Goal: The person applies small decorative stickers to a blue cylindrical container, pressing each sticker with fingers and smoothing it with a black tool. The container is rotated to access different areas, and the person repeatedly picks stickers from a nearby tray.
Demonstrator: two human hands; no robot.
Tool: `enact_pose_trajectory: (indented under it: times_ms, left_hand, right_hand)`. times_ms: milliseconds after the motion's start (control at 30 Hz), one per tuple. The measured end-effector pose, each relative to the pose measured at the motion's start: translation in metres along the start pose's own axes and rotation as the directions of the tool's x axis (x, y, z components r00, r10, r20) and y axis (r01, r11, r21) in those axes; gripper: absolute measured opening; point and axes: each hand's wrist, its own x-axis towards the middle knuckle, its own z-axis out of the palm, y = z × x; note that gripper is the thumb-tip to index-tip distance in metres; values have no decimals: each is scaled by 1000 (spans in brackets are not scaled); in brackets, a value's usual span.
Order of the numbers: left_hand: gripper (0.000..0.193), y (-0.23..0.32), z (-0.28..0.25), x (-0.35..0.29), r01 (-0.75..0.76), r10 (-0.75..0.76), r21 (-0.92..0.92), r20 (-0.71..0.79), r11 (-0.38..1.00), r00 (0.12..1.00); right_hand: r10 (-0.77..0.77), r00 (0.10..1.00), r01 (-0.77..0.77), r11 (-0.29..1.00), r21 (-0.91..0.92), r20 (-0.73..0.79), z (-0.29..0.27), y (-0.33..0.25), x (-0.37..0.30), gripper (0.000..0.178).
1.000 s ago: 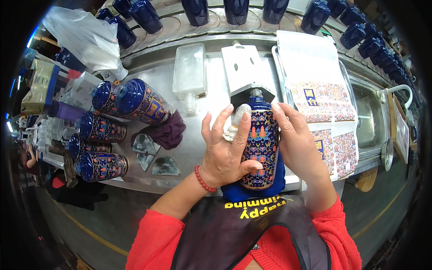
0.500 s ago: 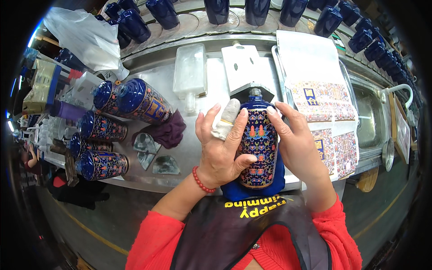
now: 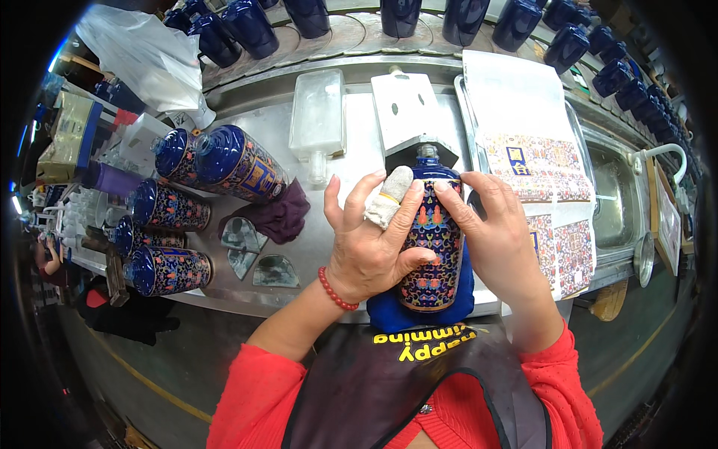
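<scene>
A: Head view first: what is the biggest thing there?

B: A steel tabletop that curves across the upper half, with a sink basin sunk into its right end. Along its far edge stands a row of dark blue bottles.

A: And on the tabletop itself?

B: On the right lie sheets of patterned labels, some partly under the right hand. On the left lies a cluster of finished blue bottles on their sides, all with coloured patterns. A clear flat bottle and a white plate with holes lie further back, near the middle. A crumpled purple cloth sits just beside the cluster, with a few curved backing scraps near it.

A: Where is the bottle being worked on?

B: The blue patterned bottle lies in the middle, at the near edge of the tabletop, neck pointing away from the person, resting on a blue pad.

A: The hands?

B: The left hand wraps the bottle's left side; the thumb presses on the label, the fingers are spread and lifted, and one wears a white cloth wrap. A red bead bracelet circles that wrist. The right hand cups the right side, its fingers held together and pressing the label's upper edge.
</scene>
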Motion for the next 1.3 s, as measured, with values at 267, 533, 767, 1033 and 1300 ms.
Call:
enact_pose_trajectory:
  times_ms: [267, 533, 767, 1033, 1300]
  left_hand:
    - [82, -9, -2, 1, -24, 25, -81, 15, 996, 1000]
    - [78, 0, 2, -3, -90, 90, -120, -6, 989, 996]
    - [53, 27, -5, -43, -186, 186, -256, -25, 949, 982]
    - [76, 37, 4, -75, 103, -135, -308, -86, 946, 987]
    - [113, 51, 1, -74, 252, -241, -200, 79, 947, 967]
  right_hand:
    - [14, 1000, -14, 1000, -3, 10, 9, 7, -8, 64]
    - [54, 949, 57, 940, 336, -312, 3, 28, 2, 33]
    - [-297, 952, 307, 924, 227, -81, -20, 24, 23, 23]
    - [-309, 940, 307, 951, -33, -144, -34, 3, 69, 22]
    - [-67, 983, 134, 894, 427, -168, -28, -4, 44, 24]
